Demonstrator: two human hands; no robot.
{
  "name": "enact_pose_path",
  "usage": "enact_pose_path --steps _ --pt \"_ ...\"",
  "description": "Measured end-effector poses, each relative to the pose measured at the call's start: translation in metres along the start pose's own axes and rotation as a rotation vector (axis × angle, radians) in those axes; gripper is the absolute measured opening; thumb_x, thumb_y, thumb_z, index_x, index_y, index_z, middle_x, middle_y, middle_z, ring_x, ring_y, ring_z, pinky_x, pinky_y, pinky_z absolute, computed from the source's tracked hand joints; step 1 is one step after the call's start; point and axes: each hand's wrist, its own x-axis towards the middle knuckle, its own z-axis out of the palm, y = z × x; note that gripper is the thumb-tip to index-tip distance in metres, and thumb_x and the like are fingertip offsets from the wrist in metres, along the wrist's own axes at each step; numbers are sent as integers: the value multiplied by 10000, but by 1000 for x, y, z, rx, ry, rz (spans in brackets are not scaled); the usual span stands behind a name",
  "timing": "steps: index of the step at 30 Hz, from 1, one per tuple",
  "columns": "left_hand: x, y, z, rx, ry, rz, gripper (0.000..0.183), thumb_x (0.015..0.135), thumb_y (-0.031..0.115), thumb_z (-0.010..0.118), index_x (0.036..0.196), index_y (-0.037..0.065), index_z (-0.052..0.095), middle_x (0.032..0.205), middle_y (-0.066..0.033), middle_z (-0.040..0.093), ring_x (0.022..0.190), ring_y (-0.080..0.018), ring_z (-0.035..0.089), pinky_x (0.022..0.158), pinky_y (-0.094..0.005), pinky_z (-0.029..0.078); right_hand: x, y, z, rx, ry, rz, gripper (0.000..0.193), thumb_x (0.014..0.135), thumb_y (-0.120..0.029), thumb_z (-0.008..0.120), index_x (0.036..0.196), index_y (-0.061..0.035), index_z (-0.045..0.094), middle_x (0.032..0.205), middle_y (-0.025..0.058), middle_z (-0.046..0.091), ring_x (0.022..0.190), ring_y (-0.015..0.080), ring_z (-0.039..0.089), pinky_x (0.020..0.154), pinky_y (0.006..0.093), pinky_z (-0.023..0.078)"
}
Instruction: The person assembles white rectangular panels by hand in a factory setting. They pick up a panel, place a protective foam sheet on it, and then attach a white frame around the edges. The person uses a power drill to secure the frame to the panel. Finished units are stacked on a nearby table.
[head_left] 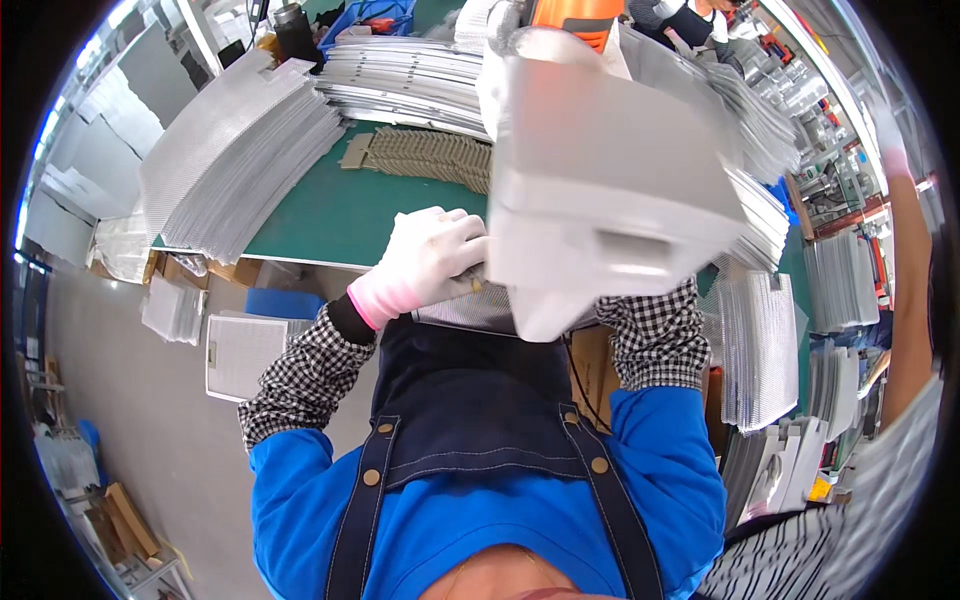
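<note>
The left hand, in a white glove with a pink cuff, is at the near edge of the green tabletop. Its fingers are curled in, and a small yellowish-brown bit shows at the fingertips; whether the hand grips it cannot be told.

Just beside those fingertips is a grey panel, at the near edge of the tabletop and right in front of the dark apron. The visible strip of it is flat, silvery grey and finely patterned like mesh, with a paler line along its lower edge. The rest is covered by a large, blurred off-white casing, which has rounded corners and a recess in its lower face. The casing also hides the right hand, so its state cannot be told; only the checked right sleeve shows.

A row of tan strips lies beyond the left hand. A tall stack of mesh sheets stands at the tabletop's left end, and long pale strips are piled toward its far edge.
</note>
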Motion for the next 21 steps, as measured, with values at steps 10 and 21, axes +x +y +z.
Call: enact_pose_path --steps 10,21 --pt "-3 0 8 380 22 -35 357 680 228 790 1005 113 694 844 -39 642 745 -243 639 663 -379 515 -12 7 -26 39 52 11 498 897 -265 739 1333 -101 563 1163 95 653 1031 284 660 979 410 508" --pt "-76 -31 18 -636 226 -932 445 972 292 691 1246 -46 599 998 -42 682 894 -92 598 814 -281 499 44 -53 -15 -291 191 -319 127 978 -203 613 992 -77 611 822 -23 595 757 66 554 700 237 449"
